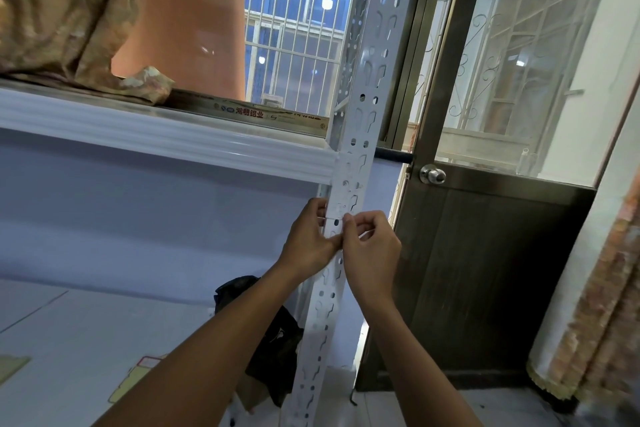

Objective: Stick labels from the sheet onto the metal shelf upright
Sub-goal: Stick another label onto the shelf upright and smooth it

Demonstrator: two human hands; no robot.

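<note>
The left grip and right grip each pinch an end of a white label, stretched across the upright just below the shelf. Pressed over the punched holes, it may crease, sit crooked or stick poorly.

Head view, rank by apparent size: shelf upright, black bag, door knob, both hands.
1. shelf upright
2. black bag, partly hidden by an arm
3. left hand and right hand: look alike, unranked; nearness to the camera enlarges both
4. door knob
</note>
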